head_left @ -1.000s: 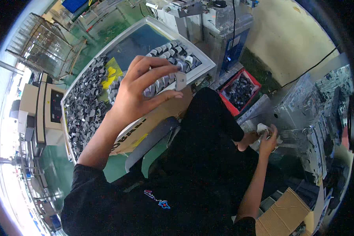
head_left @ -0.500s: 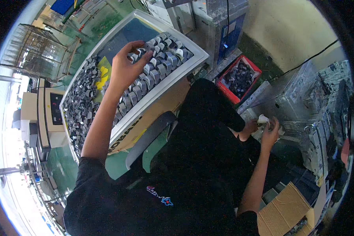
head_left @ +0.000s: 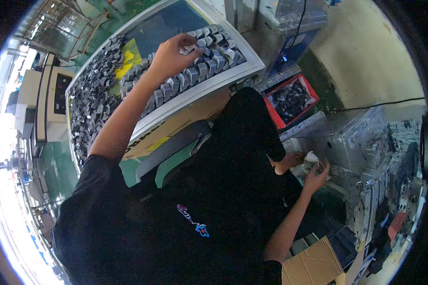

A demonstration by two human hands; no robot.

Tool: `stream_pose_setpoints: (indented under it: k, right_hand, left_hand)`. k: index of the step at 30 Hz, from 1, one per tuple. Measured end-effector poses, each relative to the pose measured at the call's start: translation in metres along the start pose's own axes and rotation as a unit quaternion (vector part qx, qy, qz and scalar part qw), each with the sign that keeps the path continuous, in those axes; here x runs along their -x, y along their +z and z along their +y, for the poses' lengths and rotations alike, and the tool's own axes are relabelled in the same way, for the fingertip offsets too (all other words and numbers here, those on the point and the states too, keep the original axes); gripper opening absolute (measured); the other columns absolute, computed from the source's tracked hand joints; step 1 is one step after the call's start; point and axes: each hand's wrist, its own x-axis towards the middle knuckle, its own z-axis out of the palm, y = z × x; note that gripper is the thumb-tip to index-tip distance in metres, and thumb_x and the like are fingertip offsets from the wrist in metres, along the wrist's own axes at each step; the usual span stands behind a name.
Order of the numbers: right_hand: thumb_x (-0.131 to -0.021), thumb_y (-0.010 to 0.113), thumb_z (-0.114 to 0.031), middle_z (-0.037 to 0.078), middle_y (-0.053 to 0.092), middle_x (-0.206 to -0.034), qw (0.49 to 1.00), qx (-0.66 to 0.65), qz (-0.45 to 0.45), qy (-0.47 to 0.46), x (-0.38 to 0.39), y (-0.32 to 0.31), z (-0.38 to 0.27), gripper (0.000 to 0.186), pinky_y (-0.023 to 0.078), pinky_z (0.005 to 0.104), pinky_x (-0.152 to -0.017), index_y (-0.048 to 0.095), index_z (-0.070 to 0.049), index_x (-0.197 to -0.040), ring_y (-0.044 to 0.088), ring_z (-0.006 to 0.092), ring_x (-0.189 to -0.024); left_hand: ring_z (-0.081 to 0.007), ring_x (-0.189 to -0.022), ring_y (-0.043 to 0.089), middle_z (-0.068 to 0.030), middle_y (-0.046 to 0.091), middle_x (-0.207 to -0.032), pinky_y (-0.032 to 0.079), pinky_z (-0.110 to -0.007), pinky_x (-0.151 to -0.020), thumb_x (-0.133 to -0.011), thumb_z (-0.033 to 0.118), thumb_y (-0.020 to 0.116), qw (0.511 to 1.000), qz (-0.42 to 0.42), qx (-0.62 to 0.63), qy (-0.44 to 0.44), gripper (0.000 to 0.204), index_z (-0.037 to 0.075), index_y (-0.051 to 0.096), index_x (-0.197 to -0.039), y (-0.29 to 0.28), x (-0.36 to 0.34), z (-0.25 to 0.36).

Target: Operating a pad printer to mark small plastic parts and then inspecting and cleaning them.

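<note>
My left hand (head_left: 172,56) reaches over a white-framed tray (head_left: 222,84) holding rows of curved, shiny grey metal pieces (head_left: 189,76). Its thumb and fingertips pinch one small grey piece (head_left: 189,49) at the upper rows, partly hidden by the fingers. On the right side, my right hand (head_left: 317,176) is down low with curled fingers around a crumpled white cloth-like thing (head_left: 311,157). Beside that hand, a patch of bare skin (head_left: 288,163), seemingly my foot, shows below my dark trouser leg.
Loose dark pieces (head_left: 92,99) heap on the tray's left, beside a yellow sheet (head_left: 129,58). A red bin (head_left: 277,116) of dark scraps stands right of my knee. Grey metal machinery (head_left: 352,142) and a cardboard box (head_left: 314,263) lie further right. A black cable (head_left: 390,105) crosses the wall.
The whole view has turned slightly. My left hand has shifted a little up and right over the rows, still pinching. My right hand stays by the white thing.
</note>
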Motion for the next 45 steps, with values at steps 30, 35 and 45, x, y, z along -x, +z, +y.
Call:
stream_pose_setpoints:
  k: [30, 35, 45]
  right_hand:
    - [-0.087, 0.066, -0.003, 0.009, 0.069, -0.105, 0.956, -0.288, 0.003, -0.047, 0.040, -0.087, -0.147, 0.043, 0.051, 0.0329, -0.086, 0.057, -0.007, -0.129, 0.065, 0.0180, -0.096]
    - [-0.087, 0.068, -0.002, 0.009, 0.071, -0.107, 0.937, -0.346, -0.041, -0.040, 0.065, -0.116, -0.182, 0.045, 0.051, 0.0286, -0.082, 0.055, -0.007, -0.130, 0.065, 0.0152, -0.094]
    - [-0.097, 0.062, -0.010, 0.015, 0.071, -0.115, 0.896, -0.427, -0.106, -0.056, 0.091, -0.125, -0.189, 0.044, 0.053, 0.0326, -0.087, 0.049, -0.008, -0.138, 0.067, 0.0177, -0.103]
  left_hand:
    - [-0.0166, -0.092, 0.066, -0.0122, 0.072, -0.105, 0.051, -0.033, -0.085, -0.099, 0.023, 0.062, 0.898, -0.196, 0.376, 0.118, 0.030, -0.001, 0.067, -0.116, 0.089, 0.098, 0.161]
    - [-0.0163, -0.100, 0.065, -0.0140, 0.066, -0.117, 0.054, -0.032, -0.085, -0.095, 0.012, 0.066, 0.816, -0.284, 0.479, 0.154, 0.046, 0.000, 0.053, -0.137, 0.141, 0.150, 0.223]
    - [-0.0103, -0.090, 0.063, -0.0096, 0.072, -0.099, 0.052, -0.028, -0.079, -0.096, 0.013, 0.065, 0.813, -0.246, 0.520, 0.086, 0.028, -0.003, 0.066, -0.119, 0.174, 0.169, 0.224]
